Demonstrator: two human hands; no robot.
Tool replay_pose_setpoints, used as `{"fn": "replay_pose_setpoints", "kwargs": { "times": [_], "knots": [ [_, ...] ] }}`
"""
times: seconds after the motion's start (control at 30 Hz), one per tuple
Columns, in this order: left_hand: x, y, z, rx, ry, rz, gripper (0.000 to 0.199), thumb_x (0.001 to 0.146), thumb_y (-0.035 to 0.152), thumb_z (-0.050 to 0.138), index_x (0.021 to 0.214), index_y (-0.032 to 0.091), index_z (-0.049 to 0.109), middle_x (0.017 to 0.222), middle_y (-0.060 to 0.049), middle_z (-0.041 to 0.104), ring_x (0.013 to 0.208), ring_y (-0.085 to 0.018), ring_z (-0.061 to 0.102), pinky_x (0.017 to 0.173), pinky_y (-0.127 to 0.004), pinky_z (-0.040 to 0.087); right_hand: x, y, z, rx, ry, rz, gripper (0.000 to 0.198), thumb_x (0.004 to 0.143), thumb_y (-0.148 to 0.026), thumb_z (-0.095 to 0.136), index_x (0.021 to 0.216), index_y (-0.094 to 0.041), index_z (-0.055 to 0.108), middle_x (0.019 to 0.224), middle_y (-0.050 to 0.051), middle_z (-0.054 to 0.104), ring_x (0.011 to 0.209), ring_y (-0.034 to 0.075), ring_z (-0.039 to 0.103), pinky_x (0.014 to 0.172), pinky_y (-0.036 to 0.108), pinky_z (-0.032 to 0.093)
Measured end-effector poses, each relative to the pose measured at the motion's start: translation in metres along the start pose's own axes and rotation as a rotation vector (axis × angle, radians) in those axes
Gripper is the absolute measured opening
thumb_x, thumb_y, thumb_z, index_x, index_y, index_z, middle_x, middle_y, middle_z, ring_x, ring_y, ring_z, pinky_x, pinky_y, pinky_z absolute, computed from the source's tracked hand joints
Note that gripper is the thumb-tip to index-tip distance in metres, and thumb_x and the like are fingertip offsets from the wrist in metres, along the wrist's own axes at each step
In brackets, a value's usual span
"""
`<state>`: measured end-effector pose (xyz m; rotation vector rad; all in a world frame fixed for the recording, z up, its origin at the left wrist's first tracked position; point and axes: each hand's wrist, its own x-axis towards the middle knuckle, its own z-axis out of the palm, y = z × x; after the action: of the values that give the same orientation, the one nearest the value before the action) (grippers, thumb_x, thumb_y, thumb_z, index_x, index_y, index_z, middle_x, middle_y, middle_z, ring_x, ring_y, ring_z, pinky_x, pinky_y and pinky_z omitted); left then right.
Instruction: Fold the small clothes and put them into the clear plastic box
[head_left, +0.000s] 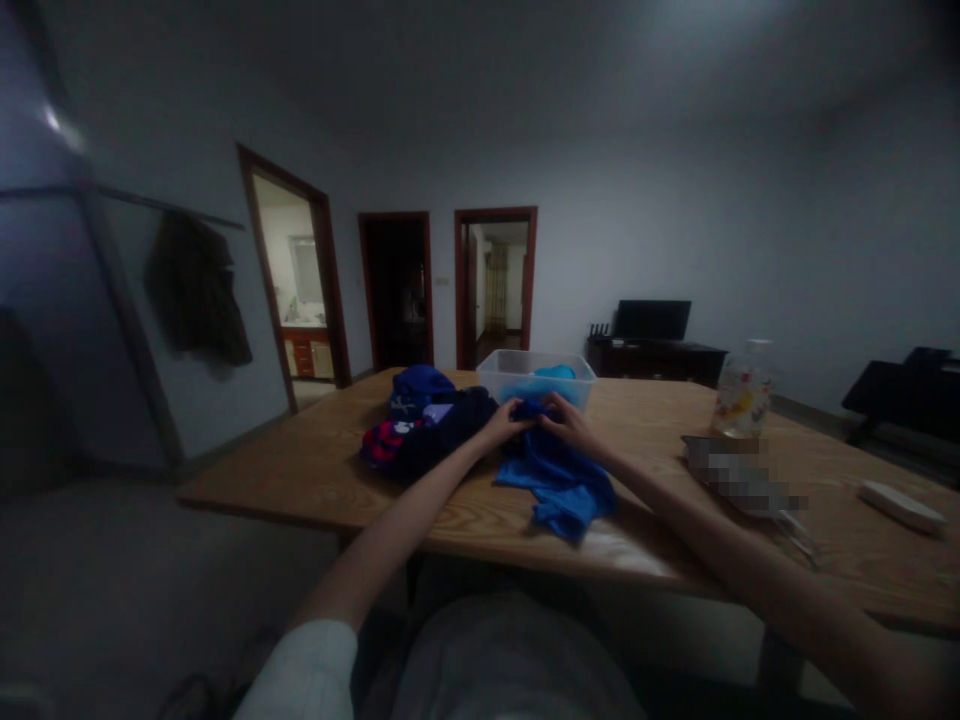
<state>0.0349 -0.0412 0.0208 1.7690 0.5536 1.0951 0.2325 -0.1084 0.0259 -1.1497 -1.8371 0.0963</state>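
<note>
A blue piece of clothing (559, 478) lies partly spread on the table, its far end bunched up between my two hands. My left hand (504, 424) pinches that end from the left, and my right hand (568, 422) grips it from the right. Just beyond my hands stands a clear plastic box (499, 372) with a bright blue item (555, 373) inside. To the left of my left hand is a heap of dark clothes (442, 435), with blue, red and purple patches showing. The exact kind of the blue garment cannot be made out.
On the wooden table's (637, 420) right side stand a clear jug (742, 395), a blurred-out flat packet (731, 475) and a white oblong case (900, 506). Against the far wall, a dark cabinet (656, 358) bears a screen (652, 320). A jacket (196, 285) hangs at left.
</note>
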Motion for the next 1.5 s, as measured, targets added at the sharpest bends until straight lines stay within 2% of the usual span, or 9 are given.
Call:
{"fn": "replay_pose_setpoints", "kwargs": {
  "times": [0.13,0.43,0.67,0.77,0.83,1.0,1.1,1.37,1.5],
  "knots": [
    [0.004,-0.004,-0.001,0.036,-0.064,-0.029,0.038,0.072,0.026,0.087,0.103,0.010,0.070,0.094,-0.006,0.071,0.086,-0.019,0.063,0.088,-0.034,0.052,-0.002,-0.013,-0.003,-0.059,0.022,-0.060,0.027,0.088,-0.040,0.060,0.107,-0.021,0.059,0.102,0.007,0.070,0.090,0.023,0.066,0.082,0.035,0.053],
    [-0.005,0.001,-0.003,-0.070,-0.248,-0.181,0.056,0.080,0.051,0.080,0.121,0.014,0.069,0.077,-0.001,0.065,0.062,-0.011,0.052,0.062,-0.026,0.048,-0.007,-0.021,-0.008,-0.217,-0.023,-0.108,0.025,0.091,-0.030,0.058,0.113,-0.019,0.059,0.105,0.009,0.071,0.090,0.024,0.067,0.082,0.033,0.051],
    [-0.005,0.003,-0.004,-0.007,-0.200,-0.176,0.066,0.081,0.063,0.076,0.123,0.013,0.069,0.084,-0.002,0.068,0.061,-0.010,0.053,0.059,-0.024,0.045,-0.010,-0.020,-0.009,-0.413,-0.089,-0.182,0.028,0.090,-0.025,0.057,0.117,-0.017,0.059,0.115,0.013,0.067,0.096,0.027,0.066,0.085,0.036,0.052],
    [-0.004,0.000,-0.007,0.009,-0.182,-0.152,0.069,0.077,0.062,0.081,0.121,0.010,0.071,0.089,-0.005,0.070,0.063,-0.010,0.055,0.060,-0.025,0.046,-0.012,-0.023,-0.009,-0.313,-0.090,-0.191,0.032,0.090,-0.024,0.057,0.122,-0.018,0.056,0.119,0.013,0.067,0.102,0.027,0.066,0.092,0.039,0.052],
    [-0.004,0.000,-0.008,0.005,-0.154,-0.118,0.070,0.075,0.062,0.083,0.121,0.010,0.071,0.095,-0.008,0.072,0.066,-0.011,0.058,0.060,-0.025,0.047,-0.011,-0.023,-0.009,-0.176,-0.095,-0.186,0.034,0.094,-0.032,0.056,0.125,-0.018,0.054,0.123,0.013,0.066,0.110,0.028,0.065,0.098,0.040,0.051],
    [-0.004,0.003,-0.009,-0.004,-0.091,-0.073,0.073,0.073,0.061,0.085,0.123,0.011,0.071,0.102,-0.011,0.074,0.067,-0.013,0.061,0.061,-0.026,0.050,-0.003,-0.011,-0.003,0.013,-0.012,0.023,0.043,0.099,-0.057,0.049,0.119,-0.019,0.059,0.120,0.012,0.067,0.113,0.027,0.063,0.105,0.043,0.050],
    [-0.005,0.006,-0.008,-0.010,-0.076,-0.053,0.070,0.071,0.057,0.088,0.121,0.011,0.072,0.103,-0.012,0.075,0.076,-0.016,0.065,0.070,-0.028,0.053,-0.002,-0.002,0.004,0.043,-0.030,0.111,0.048,0.097,-0.065,0.047,0.111,-0.021,0.063,0.115,0.010,0.069,0.109,0.027,0.063,0.106,0.044,0.049],
    [-0.005,0.007,-0.007,0.089,0.052,0.023,0.060,0.069,0.042,0.092,0.118,0.015,0.072,0.117,-0.013,0.073,0.106,-0.025,0.067,0.098,-0.039,0.053,-0.004,-0.003,0.006,0.267,-0.062,0.329,0.055,0.091,-0.069,0.055,0.121,-0.025,0.070,0.127,0.010,0.069,0.124,0.031,0.060,0.112,0.046,0.047],
    [-0.003,0.006,-0.006,0.151,0.050,0.099,0.053,0.065,0.036,0.094,0.108,0.015,0.072,0.113,-0.011,0.073,0.109,-0.026,0.066,0.101,-0.039,0.051,-0.005,-0.008,0.004,0.239,-0.092,0.386,0.058,0.090,-0.072,0.054,0.115,-0.022,0.072,0.116,0.011,0.071,0.113,0.031,0.064,0.100,0.045,0.055]
  ]
}}
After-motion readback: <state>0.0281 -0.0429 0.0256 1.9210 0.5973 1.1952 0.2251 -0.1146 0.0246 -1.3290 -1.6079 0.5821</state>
